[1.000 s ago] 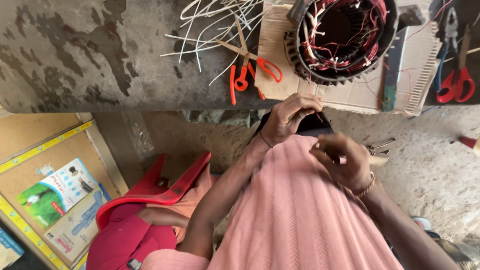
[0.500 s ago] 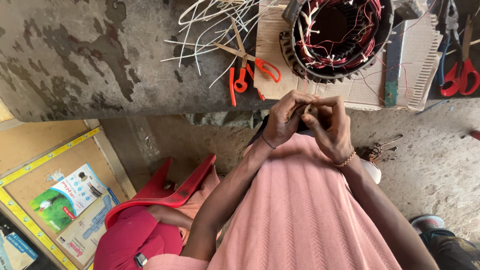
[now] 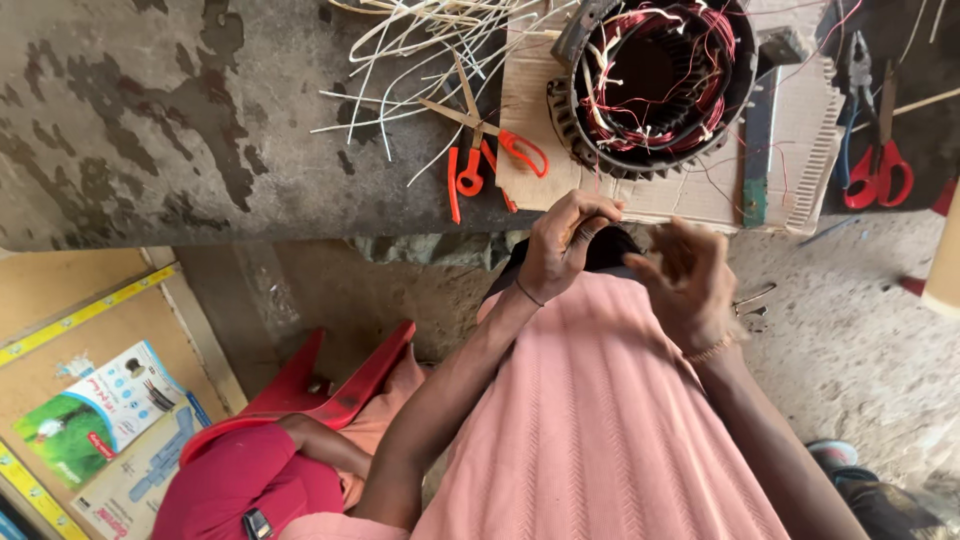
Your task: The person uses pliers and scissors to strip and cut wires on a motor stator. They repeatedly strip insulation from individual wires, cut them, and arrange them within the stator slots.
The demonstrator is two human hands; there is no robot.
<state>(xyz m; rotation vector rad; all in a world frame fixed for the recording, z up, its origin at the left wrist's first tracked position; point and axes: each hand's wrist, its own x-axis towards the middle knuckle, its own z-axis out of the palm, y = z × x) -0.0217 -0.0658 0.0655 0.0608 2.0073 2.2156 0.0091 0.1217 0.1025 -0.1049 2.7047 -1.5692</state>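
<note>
Left hand pinched shut, on what I cannot tell; right hand blurred, half open. Copper wire from the stator could snag.

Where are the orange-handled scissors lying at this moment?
In the head view, the orange-handled scissors lie on the grey workbench, upper centre, beside the white strips, just left of the cardboard sheet under the wound motor stator.

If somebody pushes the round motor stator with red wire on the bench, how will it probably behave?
The motor stator looks like thick ribbed metal, so probably heavy and stiff. Resting tilted on cardboard, it might slide or rock. Its thin red windings look easy to snag.
</note>
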